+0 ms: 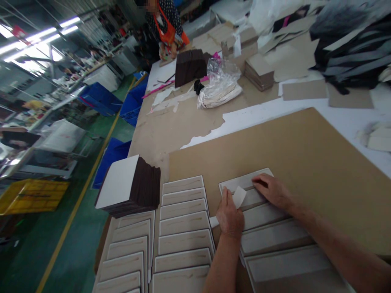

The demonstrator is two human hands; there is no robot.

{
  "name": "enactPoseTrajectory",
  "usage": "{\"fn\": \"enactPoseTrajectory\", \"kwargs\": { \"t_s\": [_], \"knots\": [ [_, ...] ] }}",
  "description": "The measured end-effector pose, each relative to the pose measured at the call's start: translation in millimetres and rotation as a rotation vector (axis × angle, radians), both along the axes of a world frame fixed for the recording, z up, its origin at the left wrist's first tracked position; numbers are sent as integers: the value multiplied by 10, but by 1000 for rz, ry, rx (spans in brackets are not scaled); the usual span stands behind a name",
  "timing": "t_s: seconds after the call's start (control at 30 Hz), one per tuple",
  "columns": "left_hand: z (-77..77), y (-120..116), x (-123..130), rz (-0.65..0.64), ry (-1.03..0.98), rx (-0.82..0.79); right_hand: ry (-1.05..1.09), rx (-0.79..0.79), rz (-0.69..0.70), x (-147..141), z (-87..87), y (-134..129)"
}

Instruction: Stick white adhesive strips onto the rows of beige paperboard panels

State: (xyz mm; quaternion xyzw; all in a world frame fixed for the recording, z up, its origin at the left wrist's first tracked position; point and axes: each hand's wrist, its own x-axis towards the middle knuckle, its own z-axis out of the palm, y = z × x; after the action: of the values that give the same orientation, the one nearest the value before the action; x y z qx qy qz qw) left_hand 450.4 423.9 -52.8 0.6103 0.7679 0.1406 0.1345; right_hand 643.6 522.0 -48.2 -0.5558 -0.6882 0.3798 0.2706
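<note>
My left hand (230, 215) is closed round a white strip (239, 197), one end of which sticks out past the fingers. Its fingertips rest by the left edge of the farthest board (242, 180) in an overlapping row of pale, dark-edged boards. Over the same board is my right hand (271, 190), thumb and fingers pinched together near its right end. Whatever is between them is too small to make out. Nearer boards (265, 215) of this row run back towards me, partly covered by my forearms.
Two more overlapping rows of boards (183, 226) lie to the left, beside a tall stack of dark-edged boards (122, 183). A large brown sheet (290, 142) covers the table beyond. Farther off are a plastic-wrapped bundle (220, 91) and a person in an orange apron (168, 34).
</note>
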Motion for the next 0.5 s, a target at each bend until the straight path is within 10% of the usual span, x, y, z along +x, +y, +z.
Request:
{"fn": "enactPoseTrajectory", "kwargs": {
  "t_s": [0.13,0.33,0.5],
  "knots": [
    [20,8,5,19,-3,14,-78,27,-182,49,-19,62],
    [155,20,51,77,15,-19,-20,-25,-75,-109,-43,41],
    [285,55,5,77,-27,-14,-106,-24,-320,456,30,-158]
  ]
}}
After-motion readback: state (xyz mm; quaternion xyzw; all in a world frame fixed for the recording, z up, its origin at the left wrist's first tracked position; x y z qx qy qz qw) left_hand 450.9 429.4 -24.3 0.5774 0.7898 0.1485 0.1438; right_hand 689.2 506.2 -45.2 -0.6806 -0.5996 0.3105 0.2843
